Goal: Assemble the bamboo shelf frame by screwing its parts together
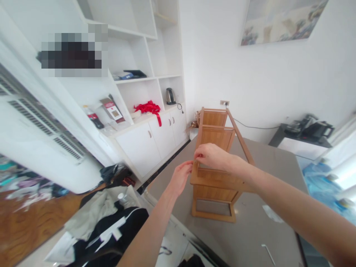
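A wooden rack (215, 180) with slatted panels and open rails stands on the grey table, in front of me. My left hand (181, 177) is at its left side, fingertips against the near part of the left rail. Just above, my right hand (210, 154) is closed in a pinch at that same rail. Whatever lies between its fingertips is too small and covered to make out. A bent metal hex key (268, 254) lies near the table's front right, with a piece of clear plastic (272, 214) farther back.
The grey table (278, 163) carries the rack. Clothes and a plastic bottle (122, 198) lie in a heap to the left. Behind are white cabinets (139, 144) with a kettle (170, 96) and red ribbon (148, 107). Water jugs (325, 181) stand at right.
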`<state>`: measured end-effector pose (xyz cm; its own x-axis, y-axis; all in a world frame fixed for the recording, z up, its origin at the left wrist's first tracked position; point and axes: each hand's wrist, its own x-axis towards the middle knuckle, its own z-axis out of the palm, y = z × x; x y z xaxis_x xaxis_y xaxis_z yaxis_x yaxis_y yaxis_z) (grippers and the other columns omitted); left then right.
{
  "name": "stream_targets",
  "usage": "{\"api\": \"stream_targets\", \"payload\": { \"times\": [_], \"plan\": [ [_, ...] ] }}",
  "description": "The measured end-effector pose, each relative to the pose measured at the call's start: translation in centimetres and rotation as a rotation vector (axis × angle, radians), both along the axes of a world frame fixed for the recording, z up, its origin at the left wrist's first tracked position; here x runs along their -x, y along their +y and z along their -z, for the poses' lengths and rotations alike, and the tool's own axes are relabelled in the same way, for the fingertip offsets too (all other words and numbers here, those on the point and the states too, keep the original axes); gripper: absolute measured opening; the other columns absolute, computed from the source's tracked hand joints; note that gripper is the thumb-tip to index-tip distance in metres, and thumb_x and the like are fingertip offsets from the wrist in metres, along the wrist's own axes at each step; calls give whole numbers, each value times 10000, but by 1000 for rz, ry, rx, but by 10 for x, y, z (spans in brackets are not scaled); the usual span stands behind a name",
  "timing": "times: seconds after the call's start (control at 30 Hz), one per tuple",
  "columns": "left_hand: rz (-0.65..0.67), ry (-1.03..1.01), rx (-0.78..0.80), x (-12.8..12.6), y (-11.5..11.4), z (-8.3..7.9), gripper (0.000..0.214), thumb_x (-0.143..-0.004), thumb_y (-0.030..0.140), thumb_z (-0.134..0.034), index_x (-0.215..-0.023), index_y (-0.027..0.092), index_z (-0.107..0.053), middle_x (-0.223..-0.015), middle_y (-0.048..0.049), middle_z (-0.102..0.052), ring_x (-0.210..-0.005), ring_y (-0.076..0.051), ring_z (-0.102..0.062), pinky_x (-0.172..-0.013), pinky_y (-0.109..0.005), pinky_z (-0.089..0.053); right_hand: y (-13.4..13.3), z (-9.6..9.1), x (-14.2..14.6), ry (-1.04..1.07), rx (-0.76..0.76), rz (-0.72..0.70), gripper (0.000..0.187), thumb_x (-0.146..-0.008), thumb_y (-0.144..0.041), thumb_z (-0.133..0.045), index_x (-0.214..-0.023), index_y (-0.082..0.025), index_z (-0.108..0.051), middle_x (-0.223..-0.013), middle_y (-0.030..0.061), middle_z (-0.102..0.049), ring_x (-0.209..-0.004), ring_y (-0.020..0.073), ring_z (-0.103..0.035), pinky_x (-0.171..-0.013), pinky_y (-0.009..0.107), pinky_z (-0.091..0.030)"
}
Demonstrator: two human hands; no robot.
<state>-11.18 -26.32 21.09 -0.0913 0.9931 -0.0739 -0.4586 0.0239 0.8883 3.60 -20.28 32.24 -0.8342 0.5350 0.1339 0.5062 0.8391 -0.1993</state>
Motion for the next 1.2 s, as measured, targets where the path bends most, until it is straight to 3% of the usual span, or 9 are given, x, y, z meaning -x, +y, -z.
{"api": "stream_targets", "payload": {
  "times": [0.3,0.47,0.67,0.83,0.97,1.2],
  "plan": [
    [10,4,-26,4,0,-1,122,-669,184,-637,-759,147,-711,-766,-54,-692,-723,-149,-596,-702,-258,-419,-13,-15,13,-205,-121,-30,242,-818,-127,-455,-816,-138,-697,-863,98,-684,-788,175,-602,-670,247,-378],
    [4,27,-58,6,-1,-3,123,-665,161,-627,-746,143,-718,-746,-52,-690,-733,-147,-587,-731,-261,-409,-16,-13,23,-286,-171,-36,249,-834,-140,-445,-836,-114,-693,-880,134,-678,-808,200,-609,-671,267,-392],
    [53,36,-77,8,-3,-3,161,-672,169,-642,-805,157,-732,-778,-54,-703,-753,-156,-598,-739,-271,-409,-11,-15,23,-213,-22,-51,246,-807,-159,-472,-824,-160,-717,-844,71,-700,-782,161,-608,-676,231,-391],
    [69,54,-102,7,-2,-3,198,-686,196,-656,-864,156,-733,-805,-56,-709,-748,-147,-599,-735,-259,-410,-5,-12,20,-127,91,82,199,-763,-181,-517,-808,-178,-711,-783,27,-694,-704,127,-592,-583,204,-371],
    [73,70,-116,6,-1,-2,218,-689,219,-671,-887,149,-730,-828,-56,-709,-763,-143,-596,-747,-255,-411,-1,-5,18,-104,138,104,195,-772,-207,-525,-826,-181,-711,-784,22,-692,-704,126,-592,-586,203,-380],
    [60,56,-101,8,4,2,207,-674,246,-705,-848,137,-728,-833,-67,-707,-770,-150,-599,-775,-279,-423,-11,4,6,-134,-61,-78,264,-777,-107,-505,-974,-197,-656,-1024,72,-598,-903,162,-555,-740,245,-410]
  ]
}}
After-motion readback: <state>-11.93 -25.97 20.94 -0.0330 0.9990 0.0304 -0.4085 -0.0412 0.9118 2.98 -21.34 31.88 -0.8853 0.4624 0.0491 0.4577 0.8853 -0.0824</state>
